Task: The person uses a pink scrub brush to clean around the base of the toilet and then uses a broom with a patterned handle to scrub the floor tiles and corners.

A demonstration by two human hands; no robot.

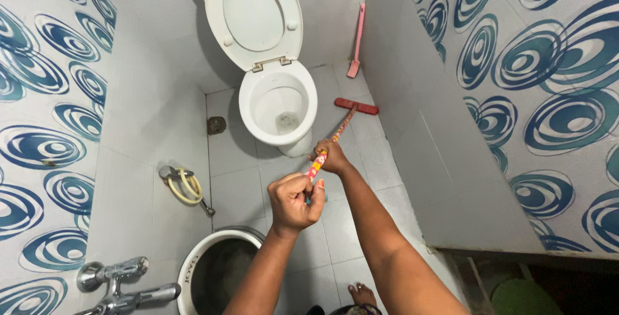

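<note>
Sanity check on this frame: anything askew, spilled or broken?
Nothing broken or spilled. Both hands, left hand and right hand, grip a floor wiper beside the toilet, seat up. A pink brush leans on the wall; a hose hangs coiled.

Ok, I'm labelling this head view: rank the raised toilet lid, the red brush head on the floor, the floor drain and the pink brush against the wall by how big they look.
1. raised toilet lid
2. pink brush
3. red brush head
4. floor drain

The two brushes look close in size, so their order is unsure.
</note>
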